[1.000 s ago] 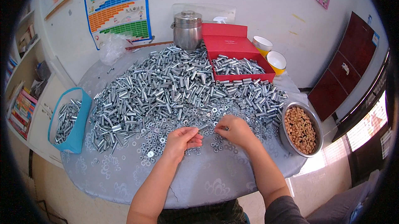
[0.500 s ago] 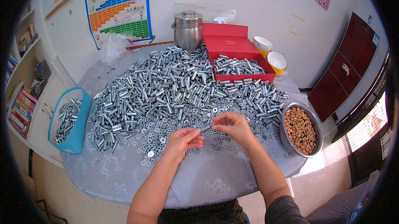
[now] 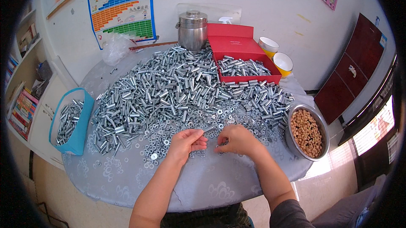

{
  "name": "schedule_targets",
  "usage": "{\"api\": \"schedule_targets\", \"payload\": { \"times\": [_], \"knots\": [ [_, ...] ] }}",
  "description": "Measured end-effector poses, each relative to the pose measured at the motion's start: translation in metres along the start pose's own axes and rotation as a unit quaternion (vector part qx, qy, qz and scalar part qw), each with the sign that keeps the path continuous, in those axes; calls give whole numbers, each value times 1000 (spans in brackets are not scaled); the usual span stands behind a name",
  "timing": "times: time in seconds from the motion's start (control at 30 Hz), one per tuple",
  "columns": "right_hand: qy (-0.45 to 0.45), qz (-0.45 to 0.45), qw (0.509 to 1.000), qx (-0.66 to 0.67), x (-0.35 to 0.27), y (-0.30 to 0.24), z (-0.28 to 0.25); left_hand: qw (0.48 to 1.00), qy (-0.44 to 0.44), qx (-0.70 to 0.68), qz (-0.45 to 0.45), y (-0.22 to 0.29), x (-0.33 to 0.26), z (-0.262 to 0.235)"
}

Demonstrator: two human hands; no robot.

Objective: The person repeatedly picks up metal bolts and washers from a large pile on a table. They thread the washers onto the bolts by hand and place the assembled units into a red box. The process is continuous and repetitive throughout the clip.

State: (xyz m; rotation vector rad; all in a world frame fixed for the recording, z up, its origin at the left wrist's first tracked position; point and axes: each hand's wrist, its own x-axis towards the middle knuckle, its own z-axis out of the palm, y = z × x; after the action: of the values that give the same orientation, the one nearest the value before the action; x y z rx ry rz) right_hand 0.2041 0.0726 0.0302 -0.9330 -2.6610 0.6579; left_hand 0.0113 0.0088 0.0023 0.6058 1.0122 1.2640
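My left hand (image 3: 185, 144) is closed, thumb and forefinger pinching a slim silver anchor bolt (image 3: 208, 129) whose free end points right and away from me. Just to its right, my right hand (image 3: 237, 139) reaches down with bent fingers to the near edge of the loose washers (image 3: 163, 139). Its fingertips are drawn together there, and whatever they pinch is too small to make out. Beyond both hands spreads a big heap of silver metal sleeves and bolts (image 3: 169, 80).
A blue box (image 3: 86, 118) of metal parts stands at the left edge. A steel bowl (image 3: 325, 141) of small round tan pieces sits at right. Farther back are an open red box (image 3: 249, 79) of metal parts, a steel canister (image 3: 192, 35), yellow bowls (image 3: 269, 53) and a plastic bag (image 3: 114, 50).
My right hand has let go of the anchor bolt's far end and dropped down and slightly toward me, to the washers. The left hand stays in place with the bolt.
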Motion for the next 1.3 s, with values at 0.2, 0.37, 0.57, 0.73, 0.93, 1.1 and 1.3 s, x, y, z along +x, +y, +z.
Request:
{"api": "schedule_targets", "payload": {
  "times": [0.2, 0.37, 0.57, 0.73, 0.93, 1.1, 1.3],
  "knots": [
    [27, -16, 999, -37, 0, -2, 8, 1000, 1, 7, 2, 0, 0, 2],
    [142, 74, 976, 147, 3, 4, 0, 1000, 0, -1, 4, -1, 1, 0],
    [189, 49, 945, 262, 6, -3, -8, 1000, -3, -5, -3, -1, 1, 0],
    [178, 3, 948, 265, 6, -4, -8, 1000, -4, 3, -6, -1, 1, -2],
    [168, -39, 961, 217, 6, -4, -10, 999, 11, 31, 4, -1, 1, 0],
    [51, 121, 973, 189, 5, 1, -10, 998, 4, 59, 37, -1, -2, 6],
    [175, 85, 916, 350, 8, 5, 4, 998, 22, 42, 30, -2, 1, 4]
  ]
}}
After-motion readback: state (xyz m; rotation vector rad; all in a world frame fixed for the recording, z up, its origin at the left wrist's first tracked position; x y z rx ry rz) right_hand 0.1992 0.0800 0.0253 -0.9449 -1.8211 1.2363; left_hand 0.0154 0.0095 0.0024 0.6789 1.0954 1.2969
